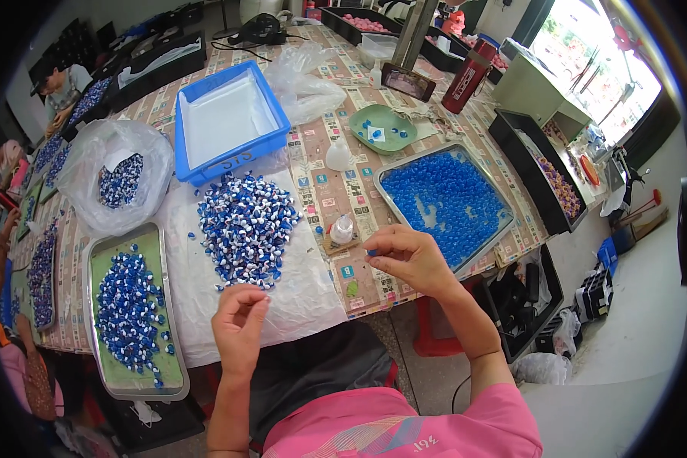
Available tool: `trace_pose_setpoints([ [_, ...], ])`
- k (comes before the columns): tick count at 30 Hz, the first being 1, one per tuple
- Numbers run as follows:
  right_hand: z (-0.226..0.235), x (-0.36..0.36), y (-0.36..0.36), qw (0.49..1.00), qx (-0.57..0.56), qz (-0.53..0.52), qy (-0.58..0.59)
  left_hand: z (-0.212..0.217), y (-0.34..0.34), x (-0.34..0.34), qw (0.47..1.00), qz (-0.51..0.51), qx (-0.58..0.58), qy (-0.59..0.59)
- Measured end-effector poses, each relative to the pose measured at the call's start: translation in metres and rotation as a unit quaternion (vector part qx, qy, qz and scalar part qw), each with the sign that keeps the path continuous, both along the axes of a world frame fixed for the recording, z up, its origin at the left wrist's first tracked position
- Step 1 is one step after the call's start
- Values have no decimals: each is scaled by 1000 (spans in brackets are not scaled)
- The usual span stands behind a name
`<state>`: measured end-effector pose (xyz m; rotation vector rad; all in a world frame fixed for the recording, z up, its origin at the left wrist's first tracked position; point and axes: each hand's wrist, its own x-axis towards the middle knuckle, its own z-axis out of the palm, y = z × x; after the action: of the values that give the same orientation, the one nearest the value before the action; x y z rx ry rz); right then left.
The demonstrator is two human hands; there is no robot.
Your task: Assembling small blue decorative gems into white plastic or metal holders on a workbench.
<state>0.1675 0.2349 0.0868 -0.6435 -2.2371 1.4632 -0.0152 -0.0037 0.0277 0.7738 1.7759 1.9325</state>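
Observation:
My right hand (414,262) pinches a small blue piece (372,253) between thumb and fingertips, at the near left corner of a metal tray (504,238) of shiny blue bead-like pieces (446,197). My left hand (240,324) is closed in a pinch at the near edge of a heap of small blue-and-white pieces (246,229); whatever sits between its fingertips is too small to name. White sheeting (305,301) lies under that heap. Between the hands and slightly beyond stands a small clear jar (343,227).
Left of the heap are a metal tray (91,305) and a plastic bag (72,179), both holding blue-and-white pieces. Beyond stand a blue crate (280,107), a green dish (393,126), a propped phone (408,82) and a red flask (469,76). Other people sit at the far left.

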Motion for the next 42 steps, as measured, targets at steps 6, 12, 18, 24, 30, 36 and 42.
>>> trace_pose_setpoints([
  [6,-9,-4,-7,996,-84,1,-7,-1,15,23,914,-128,82,-375],
  [12,-7,-4,-6,999,-17,29,-20,-4,27,29,852,-177,103,-482],
  [18,-13,-5,-9,987,-154,30,22,-9,32,32,831,-188,114,-510],
  [24,-12,-6,-12,967,-254,35,3,-7,30,29,813,-195,121,-535],
  [30,-14,-10,-16,955,-292,55,3,-11,24,26,807,-198,110,-545],
  [36,-19,-14,-24,971,-234,37,26,-15,22,25,806,-198,119,-544],
  [42,-27,-13,-27,997,-66,37,29,-17,23,25,802,-207,120,-547],
])
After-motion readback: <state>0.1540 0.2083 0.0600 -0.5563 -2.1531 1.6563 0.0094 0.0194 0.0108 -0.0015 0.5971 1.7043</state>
